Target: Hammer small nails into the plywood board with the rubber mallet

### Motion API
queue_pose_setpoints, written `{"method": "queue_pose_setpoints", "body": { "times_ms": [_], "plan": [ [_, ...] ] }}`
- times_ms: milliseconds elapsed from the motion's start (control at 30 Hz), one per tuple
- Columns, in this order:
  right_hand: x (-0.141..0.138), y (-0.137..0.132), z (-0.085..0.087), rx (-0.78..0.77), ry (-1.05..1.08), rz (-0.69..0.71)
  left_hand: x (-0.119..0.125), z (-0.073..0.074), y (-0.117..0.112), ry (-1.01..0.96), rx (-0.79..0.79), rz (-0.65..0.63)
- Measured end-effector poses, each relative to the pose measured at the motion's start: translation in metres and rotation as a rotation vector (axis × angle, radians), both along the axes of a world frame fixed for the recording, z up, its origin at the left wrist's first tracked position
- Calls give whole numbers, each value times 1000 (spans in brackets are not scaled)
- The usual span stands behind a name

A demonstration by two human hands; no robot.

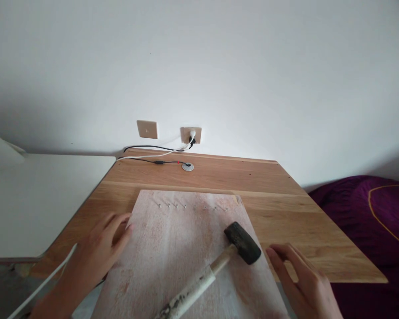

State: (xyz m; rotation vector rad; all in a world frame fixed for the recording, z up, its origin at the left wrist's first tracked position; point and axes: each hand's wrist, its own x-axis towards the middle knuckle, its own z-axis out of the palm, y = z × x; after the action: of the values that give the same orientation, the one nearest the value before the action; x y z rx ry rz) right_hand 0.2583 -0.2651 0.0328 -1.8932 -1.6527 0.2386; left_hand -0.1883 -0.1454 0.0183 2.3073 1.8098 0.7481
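A pale, worn wooden board (173,252) lies on the wooden desk, with a row of several small nails (185,206) standing in it near its far edge. Across the board rests a mallet (242,243) with a black head and a white-wrapped handle; neither hand touches it. My left hand (101,248) is closed at the board's left edge, thumb and fingers bent around it. At the right edge, my right hand (302,274) has its fingers curled with the tips against the board's side. The handle's near end runs out of view.
The wooden desk (295,217) meets a white wall with an outlet (190,134) and a wall plate (147,129). Cables (146,157) cross the desk's back near a round grommet (187,167). A white table (46,199) adjoins at left; purple fabric (362,212) lies at right.
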Motion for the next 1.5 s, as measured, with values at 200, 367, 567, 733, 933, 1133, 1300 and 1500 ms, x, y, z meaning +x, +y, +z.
{"method": "queue_pose_setpoints", "body": {
  "times_ms": [200, 367, 567, 733, 933, 1133, 1300, 1500],
  "plan": [
    [-27, 45, 25, 51, -43, 177, 39, 4, 36, 8, 60, -360],
    [-30, 109, 46, -218, -332, 299, 53, 3, 66, 22, 51, -474],
    [-50, 150, 60, -496, -626, 321, 54, 4, 74, 11, -26, -519],
    [-58, 156, 60, -558, -692, 310, 52, 9, 79, 60, -56, -559],
    [-60, 157, 57, -560, -686, 318, 49, 11, 93, 13, -69, -560],
    [-57, 157, 64, -508, -614, 340, 58, 24, 79, -81, -61, -547],
    [-65, 147, 70, -475, -426, 502, 75, 17, 57, -97, -155, -697],
    [-79, 147, 61, -430, -329, 593, 82, 11, 57, -61, -158, -617]
  ]
}}
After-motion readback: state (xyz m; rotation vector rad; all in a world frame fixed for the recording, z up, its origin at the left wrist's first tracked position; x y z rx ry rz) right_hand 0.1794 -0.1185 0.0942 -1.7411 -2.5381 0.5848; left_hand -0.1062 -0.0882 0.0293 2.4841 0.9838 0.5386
